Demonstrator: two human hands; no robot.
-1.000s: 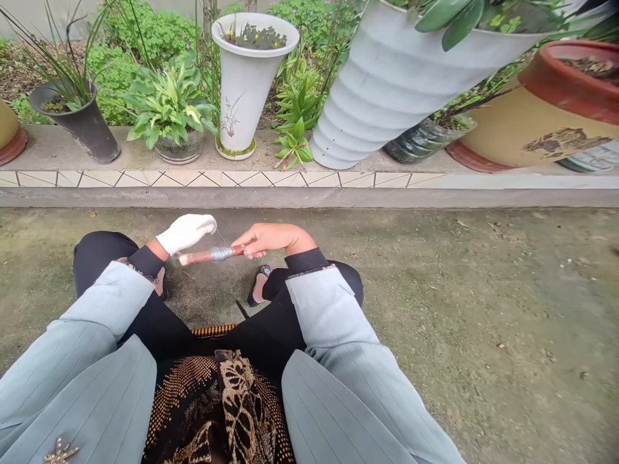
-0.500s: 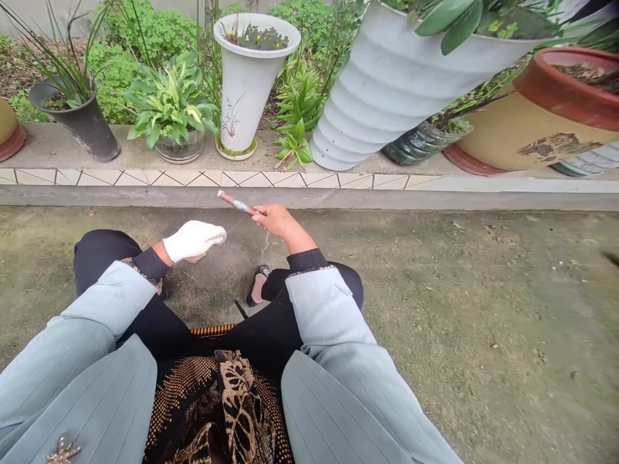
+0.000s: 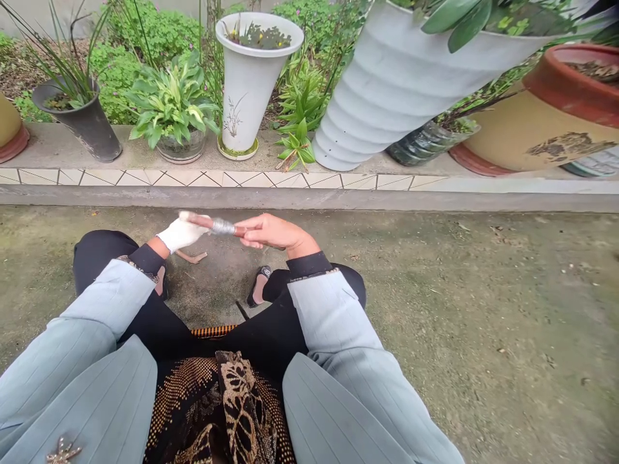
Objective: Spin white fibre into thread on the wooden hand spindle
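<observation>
Gripping the stick (image 3: pixel 199 220) by its reddish-brown end, the bare right hand (image 3: pixel 267 231) has its fingers and thumb closed round the wood. In the head view the stick, straight, smooth-looking and slim, reaches from that hand across the gloved left hand (image 3: pixel 182 234), its pale tip tilted slightly up. Silvery wire (image 3: pixel 223 226) wraps its middle in a tight, shiny bulge just beside the right fingertips. The left hand wears a soft white glove with its fingers drawn in; part of them lies behind the stick, so whether they pinch anything cannot be told. Just below the glove shows a thin, bent tan piece (image 3: pixel 194 259), one end covered; whether it hangs or lies on the ground is unclear.

Beyond both hands runs a rough concrete ledge (image 3: pixel 138 147) faced with cracked-pattern tiles (image 3: pixel 203 178). On it stand a flared white pot (image 3: pixel 246 93) and, farther right, a ribbed white planter (image 3: pixel 382 84), its top cut off by the frame. The stick's pale tip is blurred, and single turns of wire are hard to make out.
</observation>
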